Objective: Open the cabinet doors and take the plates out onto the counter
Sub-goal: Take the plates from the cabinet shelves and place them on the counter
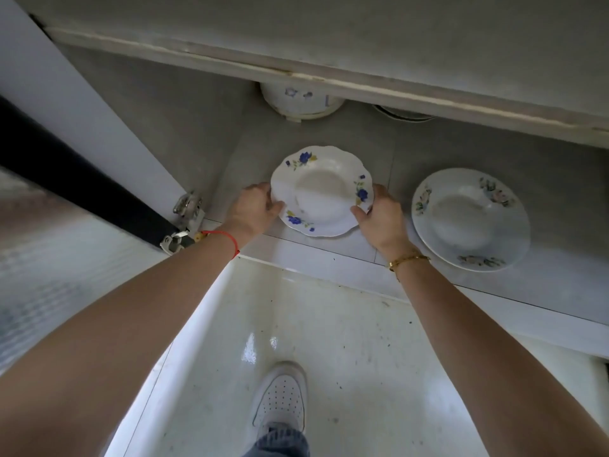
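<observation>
A white scalloped plate with blue flowers (321, 191) sits low on the grey cabinet floor (197, 153), near its front edge. My left hand (255, 207) grips its left rim and my right hand (379, 214) grips its right rim, thumbs on top. To the right lies a second white plate with pink flowers (469, 219), untouched. Further back, a white bowl with blue marks (298, 102) is partly hidden under the counter edge (329, 79).
The open cabinet door (75, 103) stands at the left with its metal hinge (188, 206). Another dish rim (403, 113) peeks out at the back right. Below is the glossy white floor (362, 341) with my white shoe (280, 397).
</observation>
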